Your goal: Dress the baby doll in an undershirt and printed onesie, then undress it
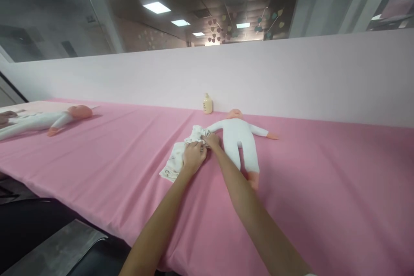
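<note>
Two bare forearms are reaching from the near edge out across the pink tablecloth [323,189], converging on a small printed cloth [176,161] lying just left of a doll in a white suit [241,138]. The left hand [194,157] is pressing palm-down on the cloth, fingers curled over its bunched far end; the right hand [211,141] is pinching that same bunch, seemingly beside the doll's arm, though the grip is too small to read surely. Tugging unevenly could be dragging the doll sideways or crumpling the cloth further. Farther back, a small bottle [207,104] is standing against the wall; far left, another doll [48,120] is lying with someone else's hand [6,117] beside it.
</note>
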Demonstrator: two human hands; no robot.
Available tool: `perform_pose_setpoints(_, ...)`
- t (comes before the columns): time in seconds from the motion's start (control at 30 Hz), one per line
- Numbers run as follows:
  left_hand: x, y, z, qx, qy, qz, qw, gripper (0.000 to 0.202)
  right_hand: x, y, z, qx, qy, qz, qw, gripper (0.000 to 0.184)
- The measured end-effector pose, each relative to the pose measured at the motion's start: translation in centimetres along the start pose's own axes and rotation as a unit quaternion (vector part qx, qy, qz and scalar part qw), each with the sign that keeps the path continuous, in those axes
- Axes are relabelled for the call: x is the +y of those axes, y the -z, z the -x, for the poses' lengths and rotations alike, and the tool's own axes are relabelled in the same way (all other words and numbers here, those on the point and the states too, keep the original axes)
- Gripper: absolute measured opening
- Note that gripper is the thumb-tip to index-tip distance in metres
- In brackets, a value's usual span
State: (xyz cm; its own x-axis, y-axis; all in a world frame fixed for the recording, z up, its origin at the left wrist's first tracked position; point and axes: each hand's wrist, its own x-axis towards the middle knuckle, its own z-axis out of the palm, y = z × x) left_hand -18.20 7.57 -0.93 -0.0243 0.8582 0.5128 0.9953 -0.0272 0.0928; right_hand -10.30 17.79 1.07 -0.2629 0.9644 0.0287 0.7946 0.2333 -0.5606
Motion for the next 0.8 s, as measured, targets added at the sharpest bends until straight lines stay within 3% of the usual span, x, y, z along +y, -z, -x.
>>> perform_pose_setpoints(0.07,0.1,-0.3,-0.2,0.044,-0.003,-0.002,0.999,0.04,0.1,-0.2,-0.7,0.004,-0.013,0.022,1.0,0.044)
perform_pose_setpoints(0.1,0.0,-0.5,-0.3,0.039,-0.014,-0.01,0.999,0.046,0.1,0.0,-1.1,0.011,-0.008,0.034,0.999,0.042)
perform_pose_setpoints(0.23,-0.3,-1.9,-0.5,-0.055,-0.027,-0.052,0.997,0.057,0.2,1.4,-2.8,0.05,0.076,0.078,0.993,0.036)
perform_pose_setpoints(0.4,-0.6,-2.4,-0.4,-0.071,-0.019,-0.079,0.994,0.055,1.8,2.5,-4.3,0.042,0.161,0.112,0.98,0.036)
perform_pose_setpoints(0.5,-0.5,-2.2,-0.2,-0.074,-0.014,-0.084,0.994,0.055,2.7,2.4,-5.1,0.05,0.155,0.119,0.979,0.03)
perform_pose_setpoints(0.7,-0.2,-2.0,-0.3,-0.089,-0.013,-0.094,0.992,0.057,4.6,3.5,-6.2,0.113,0.065,0.227,0.965,0.044)
perform_pose_setpoints(0.8,-0.3,-2.2,-0.4,-0.09,-0.013,-0.098,0.991,0.058,5.4,4.2,-5.9,0.114,0.038,0.242,0.963,0.047)
